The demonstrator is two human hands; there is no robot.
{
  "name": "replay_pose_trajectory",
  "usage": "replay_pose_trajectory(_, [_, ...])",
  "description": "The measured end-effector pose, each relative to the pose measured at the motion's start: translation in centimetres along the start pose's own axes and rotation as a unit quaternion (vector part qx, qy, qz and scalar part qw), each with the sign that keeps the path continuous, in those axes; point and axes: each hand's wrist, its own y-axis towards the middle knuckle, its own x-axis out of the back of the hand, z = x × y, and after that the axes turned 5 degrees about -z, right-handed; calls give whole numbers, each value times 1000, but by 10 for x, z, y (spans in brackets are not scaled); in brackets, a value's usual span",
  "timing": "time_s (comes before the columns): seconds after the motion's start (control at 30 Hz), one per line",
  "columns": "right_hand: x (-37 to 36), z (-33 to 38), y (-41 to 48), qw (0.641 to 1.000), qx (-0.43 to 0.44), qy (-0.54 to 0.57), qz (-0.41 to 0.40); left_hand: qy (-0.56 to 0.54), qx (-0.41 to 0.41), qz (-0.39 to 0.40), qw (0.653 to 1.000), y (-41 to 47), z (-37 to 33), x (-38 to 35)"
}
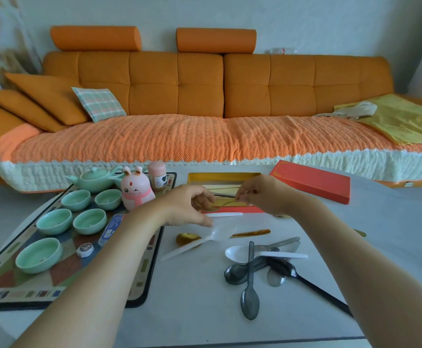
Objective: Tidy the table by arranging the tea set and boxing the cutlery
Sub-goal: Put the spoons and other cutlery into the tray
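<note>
At frame centre my right hand [260, 194] pinches a thin gold utensil [226, 203] over the open gold-lined box [223, 175]. My left hand [187, 204] curls by its other end, and I cannot tell whether it grips. I'd lay the utensil flat and lengthwise in the lining before fetching the plastic spoons [250, 262] at lower right.

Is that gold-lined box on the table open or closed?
Open: the box shows its gold lining, and its red lid lies apart on the table, to its right.

Right hand [262, 194] pinches thin gold utensil [226, 203] at open box [225, 175].
</note>
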Motion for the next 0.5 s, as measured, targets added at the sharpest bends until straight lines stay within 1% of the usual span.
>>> replay_pose_trajectory(0.03, [0, 0, 0, 1000, -2, -5, 2, 2, 0, 22, 1000, 0, 1, 0])
replay_pose_trajectory(0.07, [1, 0, 1, 1000, -2, -6, 3, 4, -1, 28, 1000, 1, 1, -1])
replay_pose_trajectory(0.13, [2, 0, 2, 1000, -2, 1, -2, 8, -5, 5, 1000, 2, 2, -2])
replay_pose_trajectory(0.2, [2, 0, 3, 1000, 0, 21, -19, 1, -10, -55, 998, 6, 3, -2])
replay_pose_trajectory(0.27, [0, -1, 7, 999, 5, 38, -38, -36, -12, -125, 991, 10, 1, -1])
replay_pose_trajectory(0.33, [-6, -2, 11, 996, 16, 45, -72, -95, -4, -189, 977, 14, 0, 0])
replay_pose_trajectory(0.4, [-11, -4, 17, 991, 44, 23, -127, -145, 13, -239, 960, 19, -1, 2])
replay_pose_trajectory(0.47, [-17, -3, 25, 985, 70, 0, -156, -180, 31, -279, 943, 24, 0, 2])
replay_pose_trajectory(0.5, [-20, -3, 29, 984, 72, 1, -161, -178, 39, -297, 937, 26, 1, 0])
